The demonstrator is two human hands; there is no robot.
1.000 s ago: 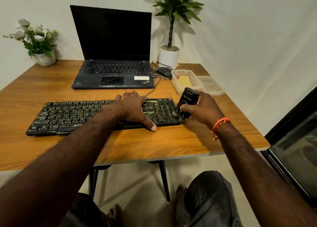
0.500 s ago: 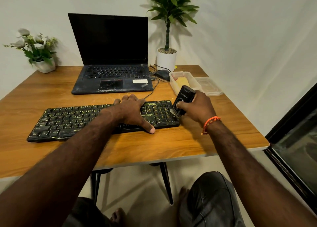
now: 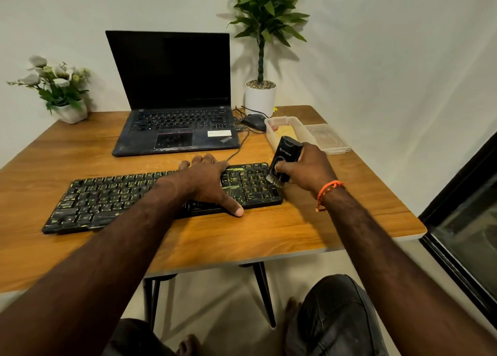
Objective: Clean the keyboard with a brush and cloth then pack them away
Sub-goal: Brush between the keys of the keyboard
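Right hand (image 3: 306, 168) has its fingers wrapped round the black brush (image 3: 282, 162), bristles down on the right end of the keyboard (image 3: 113, 202). Left hand (image 3: 208, 181) lies flat across the keys, fingers straight. Yellow cloth (image 3: 285, 133) sits in the clear tub (image 3: 271, 134) at the tabletop's (image 3: 242, 237) far right.

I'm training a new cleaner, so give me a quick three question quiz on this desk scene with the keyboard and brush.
1. True or false: the left hand lies flat on the keyboard.
2. The right hand grips the brush over which end of the keyboard? A) its right end B) its left end C) its middle
3. Fill in: the yellow cloth lies in the clear ____ beside the loose lid.

Key: 1 true; 2 A; 3 box.
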